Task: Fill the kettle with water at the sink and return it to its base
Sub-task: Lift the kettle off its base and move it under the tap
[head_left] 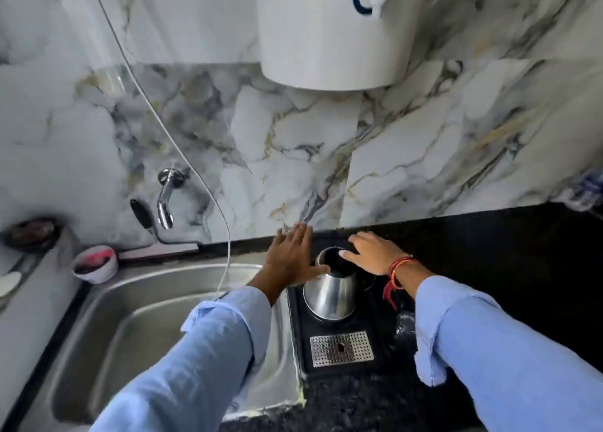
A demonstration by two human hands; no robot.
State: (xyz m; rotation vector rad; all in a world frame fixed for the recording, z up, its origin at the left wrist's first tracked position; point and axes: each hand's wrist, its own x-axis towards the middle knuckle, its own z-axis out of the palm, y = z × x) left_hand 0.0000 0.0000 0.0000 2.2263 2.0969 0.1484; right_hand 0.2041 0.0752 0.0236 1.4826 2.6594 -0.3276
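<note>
Kettle (330,293) sat on base (339,346); left hand (290,257) and right hand (372,253) flanked it, fingers spread, gripping nothing. Best clasped firmly, lifted straight toward sink (137,317).

You've got one wide-angle head cam, looking fwd and down from close over the tabletop (489,235), facing the marble wall (293,144); sink (146,317) at left.

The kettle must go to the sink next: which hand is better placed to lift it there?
Probably the left hand. It is open against the kettle on the side facing the sink, so the carry would be direct. The right hand rests open over the kettle's mouth, on the side away from the sink.
</note>
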